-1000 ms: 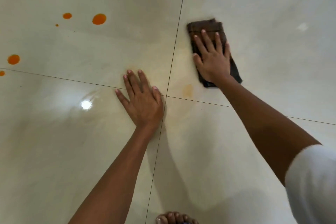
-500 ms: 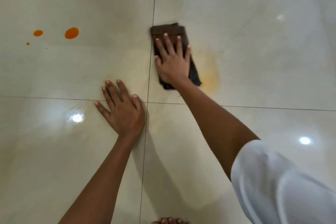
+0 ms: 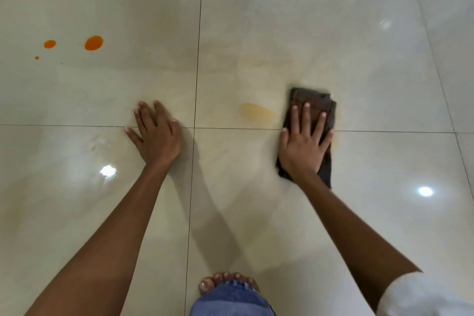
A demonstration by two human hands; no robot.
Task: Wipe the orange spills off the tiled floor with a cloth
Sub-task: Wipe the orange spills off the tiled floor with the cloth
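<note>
We see both forearms bare to the elbow, no watch, rings or bands on the left hand (image 3: pixel 156 136) or right hand (image 3: pixel 304 147). Nails short, unpainted. White sleeve (image 3: pixel 420 295) covers the right upper arm. Blue denim trouser leg (image 3: pixel 232 300) with a frayed hem sits left of that sleeve; just above the hem, a bare foot (image 3: pixel 225 280), toes showing pale nails.
</note>
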